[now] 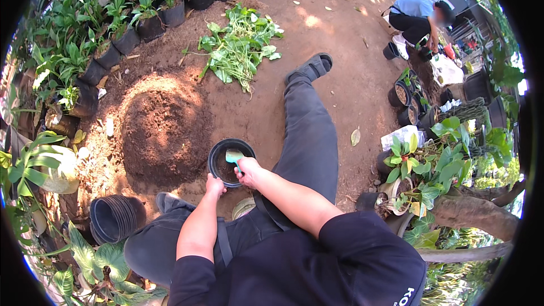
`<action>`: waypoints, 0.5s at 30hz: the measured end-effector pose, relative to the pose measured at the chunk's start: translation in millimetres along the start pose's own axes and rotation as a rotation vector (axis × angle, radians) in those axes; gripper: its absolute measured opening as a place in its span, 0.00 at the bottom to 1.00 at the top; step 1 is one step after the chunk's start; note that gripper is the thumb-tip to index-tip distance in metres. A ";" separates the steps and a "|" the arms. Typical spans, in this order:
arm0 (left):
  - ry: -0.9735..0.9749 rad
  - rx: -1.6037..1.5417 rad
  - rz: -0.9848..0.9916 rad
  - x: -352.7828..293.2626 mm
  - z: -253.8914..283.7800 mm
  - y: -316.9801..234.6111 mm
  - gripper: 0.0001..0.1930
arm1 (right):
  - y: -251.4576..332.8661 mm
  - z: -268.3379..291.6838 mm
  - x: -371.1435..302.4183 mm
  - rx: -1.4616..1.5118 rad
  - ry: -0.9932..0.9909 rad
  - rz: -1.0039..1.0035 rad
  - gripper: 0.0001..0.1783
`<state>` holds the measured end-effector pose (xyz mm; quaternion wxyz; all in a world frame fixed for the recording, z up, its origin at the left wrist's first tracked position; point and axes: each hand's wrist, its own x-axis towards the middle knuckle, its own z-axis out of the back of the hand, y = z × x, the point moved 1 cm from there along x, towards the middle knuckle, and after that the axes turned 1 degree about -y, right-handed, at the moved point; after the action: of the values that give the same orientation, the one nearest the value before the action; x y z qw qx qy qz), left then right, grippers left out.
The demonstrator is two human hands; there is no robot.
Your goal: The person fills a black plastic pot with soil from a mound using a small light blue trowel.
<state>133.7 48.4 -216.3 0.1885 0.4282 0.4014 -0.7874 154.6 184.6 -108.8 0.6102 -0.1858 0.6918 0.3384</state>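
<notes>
Between my legs is a round black plastic pot (214, 161), tilted a little, with dark soil low inside it. My left hand (215, 185) is closed on the pot's near-left rim. In my right hand (247, 172) is the green handle of a small hand trowel (233, 157), whose pale blade reaches into the pot. A mound of loose brown soil (164, 127) rises just left of the pot. Farther off, a heap of leafy green cuttings (241, 45) lies on the ground.
A stack of empty black pots (116, 218) lies on its side at my left. Potted plants (150, 22) line the far left. At the far right another person (416, 14) bends over pots. More plants (419, 161) and a thick branch (476, 215) stand at the right.
</notes>
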 end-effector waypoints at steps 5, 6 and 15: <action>0.027 0.024 0.027 -4.5 -0.9 1.4 0.11 | -1.2 15.0 -15.2 0.089 0.046 -0.028 0.09; 0.036 0.032 0.021 -2.6 -1.9 3.8 0.11 | -3.1 20.5 -3.7 0.052 -0.020 -0.037 0.09; 0.100 -0.006 -0.043 -5.8 7.8 -0.5 0.17 | 1.3 30.2 14.7 -0.114 0.027 0.027 0.06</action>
<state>132.6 42.2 -208.8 0.1526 0.4577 0.4217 -0.7677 172.7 208.7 -123.5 0.5846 -0.2157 0.6819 0.3830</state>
